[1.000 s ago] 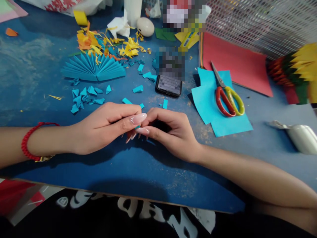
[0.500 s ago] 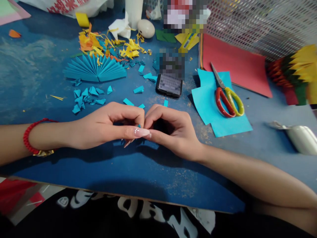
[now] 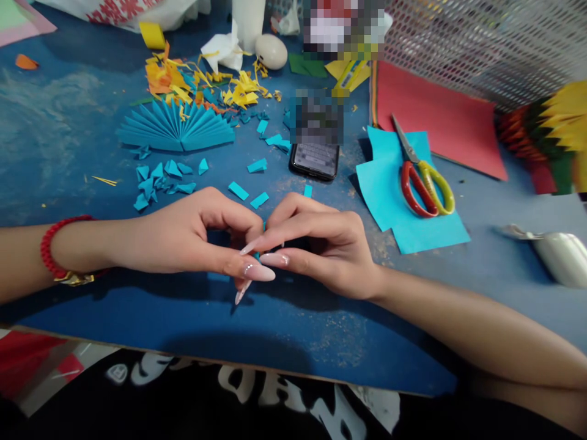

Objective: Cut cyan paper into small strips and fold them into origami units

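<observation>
Teal paper piece (image 3: pixel 264 228), small, pinched between the fingertips of both hands just above the blue tabletop (image 3: pixel 137 318), near its front edge. Mostly hidden by fingers, with only thin teal slivers showing at top and bottom. Long axis seemingly running away from the body, far end tipped slightly right; pointing end impossible to tell. Gripped by left hand (image 3: pixel 183 235) with thumb and forefinger, and by right hand (image 3: pixel 330 244) from the opposite side. Just beyond, loose teal scraps (image 3: pixel 158 180); farther right, scissors (image 3: pixel 424 177).

Scraps (image 3: pixel 158 177) beyond left hand (image 3: pixel 183 238); nearside open.
</observation>
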A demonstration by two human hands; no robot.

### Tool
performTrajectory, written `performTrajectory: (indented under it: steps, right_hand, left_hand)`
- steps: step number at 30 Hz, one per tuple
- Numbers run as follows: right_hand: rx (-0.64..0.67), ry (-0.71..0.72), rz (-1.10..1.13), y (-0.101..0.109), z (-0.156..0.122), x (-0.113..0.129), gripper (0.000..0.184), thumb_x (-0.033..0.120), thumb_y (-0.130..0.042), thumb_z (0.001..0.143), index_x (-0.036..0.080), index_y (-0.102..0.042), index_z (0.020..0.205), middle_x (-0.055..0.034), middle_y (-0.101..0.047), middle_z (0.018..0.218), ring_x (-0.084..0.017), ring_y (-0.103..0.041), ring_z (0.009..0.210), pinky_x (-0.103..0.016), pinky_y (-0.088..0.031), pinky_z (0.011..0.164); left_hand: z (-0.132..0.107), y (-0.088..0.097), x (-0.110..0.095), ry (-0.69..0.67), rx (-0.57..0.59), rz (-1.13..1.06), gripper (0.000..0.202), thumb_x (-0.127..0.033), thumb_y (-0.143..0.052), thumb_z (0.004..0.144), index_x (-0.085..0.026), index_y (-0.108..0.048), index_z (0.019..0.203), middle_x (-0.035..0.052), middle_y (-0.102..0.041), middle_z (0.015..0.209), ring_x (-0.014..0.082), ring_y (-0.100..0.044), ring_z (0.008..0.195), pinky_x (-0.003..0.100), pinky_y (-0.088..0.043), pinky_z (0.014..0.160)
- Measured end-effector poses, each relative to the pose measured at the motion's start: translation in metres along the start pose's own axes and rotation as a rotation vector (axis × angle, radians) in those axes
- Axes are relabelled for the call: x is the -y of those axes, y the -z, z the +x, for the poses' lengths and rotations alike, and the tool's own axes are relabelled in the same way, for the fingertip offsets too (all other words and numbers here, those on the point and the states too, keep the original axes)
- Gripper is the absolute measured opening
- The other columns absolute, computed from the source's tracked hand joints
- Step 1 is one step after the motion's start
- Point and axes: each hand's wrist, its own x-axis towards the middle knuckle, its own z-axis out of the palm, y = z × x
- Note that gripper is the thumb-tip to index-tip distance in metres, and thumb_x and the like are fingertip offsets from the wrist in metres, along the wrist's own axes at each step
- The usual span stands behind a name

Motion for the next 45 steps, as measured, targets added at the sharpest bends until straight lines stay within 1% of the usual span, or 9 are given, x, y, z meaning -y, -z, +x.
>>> performTrajectory:
  steps: [8, 14, 17, 23, 27, 31, 36, 41, 45]
  right_hand:
    - [-0.095, 0.029, 0.009, -0.0031, 0.0017, -0.0053, 0.009, 0.023, -0.087, 0.092, 0.017, -0.083, 0.097, -0.0035, -0.079, 0.092, -0.014, -0.072, 0.086, -0.027, -0.06, 0.08]
    - [-0.138, -0.029, 0.069, -0.0035, 0.0012, -0.0055, 0.013, 0.016, -0.091, 0.087, 0.015, -0.079, 0.091, -0.0013, -0.075, 0.086, -0.01, -0.066, 0.079, -0.023, -0.053, 0.07]
    - [-0.164, -0.08, 0.074, -0.0038, 0.0011, -0.006, 0.015, 0.022, -0.091, 0.088, 0.016, -0.078, 0.088, -0.0001, -0.073, 0.083, -0.01, -0.063, 0.072, -0.023, -0.052, 0.067]
    - [-0.209, -0.16, 0.042, -0.0041, 0.002, -0.0057, 0.027, 0.041, -0.09, 0.089, 0.017, -0.077, 0.084, -0.0003, -0.072, 0.078, -0.011, -0.063, 0.068, -0.023, -0.049, 0.061]
    - [-0.211, -0.209, 0.067, -0.0043, 0.0021, -0.003, 0.026, 0.039, -0.091, 0.088, 0.018, -0.076, 0.088, 0.0005, -0.072, 0.077, -0.011, -0.062, 0.067, -0.023, -0.048, 0.058]
    - [-0.231, -0.257, 0.121, -0.0062, 0.0005, 0.0, 0.022, 0.035, -0.087, 0.093, 0.018, -0.073, 0.096, 0.0007, -0.073, 0.084, -0.01, -0.063, 0.068, -0.023, -0.05, 0.061]
    - [-0.318, -0.307, 0.042, -0.0092, 0.0003, 0.0018, 0.025, 0.042, -0.082, 0.097, 0.02, -0.071, 0.096, 0.0003, -0.072, 0.081, -0.011, -0.061, 0.065, -0.025, -0.049, 0.06]
    - [-0.256, -0.312, -0.023, -0.0091, 0.0023, 0.0023, 0.03, 0.045, -0.082, 0.096, 0.019, -0.07, 0.09, 0.0018, -0.069, 0.079, -0.009, -0.055, 0.062, -0.023, -0.042, 0.054]
    - [-0.149, -0.247, -0.087, -0.0084, 0.0025, 0.0024, 0.033, 0.044, -0.077, 0.101, 0.017, -0.066, 0.084, 0.0032, -0.063, 0.072, -0.008, -0.051, 0.061, -0.021, -0.039, 0.055]
  left_hand:
    - [0.0012, -0.0004, -0.0019, 0.056, -0.027, -0.052, 0.02, -0.013, -0.082, 0.089, -0.019, -0.074, 0.072, -0.0022, -0.077, 0.068, 0.0106, -0.069, 0.059, 0.015, -0.051, 0.058]
    - [-0.0002, -0.0011, 0.0025, 0.082, -0.074, -0.147, 0.017, -0.01, -0.081, 0.09, -0.02, -0.078, 0.076, -0.0023, -0.078, 0.07, 0.0105, -0.072, 0.062, 0.013, -0.054, 0.06]
    - [-0.001, 0.0, 0.0062, 0.079, -0.062, -0.177, 0.013, -0.016, -0.085, 0.091, -0.021, -0.081, 0.08, -0.0005, -0.08, 0.073, 0.012, -0.074, 0.064, 0.014, -0.056, 0.062]
    - [-0.0012, -0.0001, 0.0069, 0.054, -0.135, -0.063, 0.018, -0.031, -0.087, 0.093, -0.023, -0.08, 0.078, -0.0006, -0.079, 0.072, 0.0124, -0.075, 0.066, 0.014, -0.058, 0.065]
    - [0.0005, -0.0009, 0.004, 0.036, -0.167, -0.027, 0.025, -0.035, -0.086, 0.095, -0.022, -0.077, 0.075, -0.0003, -0.078, 0.071, 0.0134, -0.075, 0.066, 0.016, -0.06, 0.066]
    - [0.0027, -0.0032, 0.0005, 0.037, -0.243, -0.029, 0.031, -0.036, -0.089, 0.091, -0.02, -0.072, 0.07, -0.001, -0.075, 0.064, 0.0126, -0.072, 0.059, 0.017, -0.057, 0.059]
    - [0.0012, -0.0068, 0.0006, 0.043, -0.304, 0.066, 0.032, -0.032, -0.086, 0.093, -0.019, -0.07, 0.068, -0.0032, -0.072, 0.06, 0.0096, -0.065, 0.053, 0.016, -0.05, 0.052]
    - [-0.002, -0.0083, 0.0041, -0.003, -0.29, 0.18, 0.027, -0.021, -0.075, 0.099, -0.019, -0.069, 0.072, -0.0067, -0.073, 0.063, 0.0063, -0.065, 0.056, 0.013, -0.047, 0.055]
    - [-0.0032, -0.0089, 0.0067, -0.041, -0.246, 0.232, 0.026, -0.022, -0.071, 0.101, -0.02, -0.07, 0.075, -0.0065, -0.074, 0.066, 0.0066, -0.068, 0.059, 0.013, -0.048, 0.057]
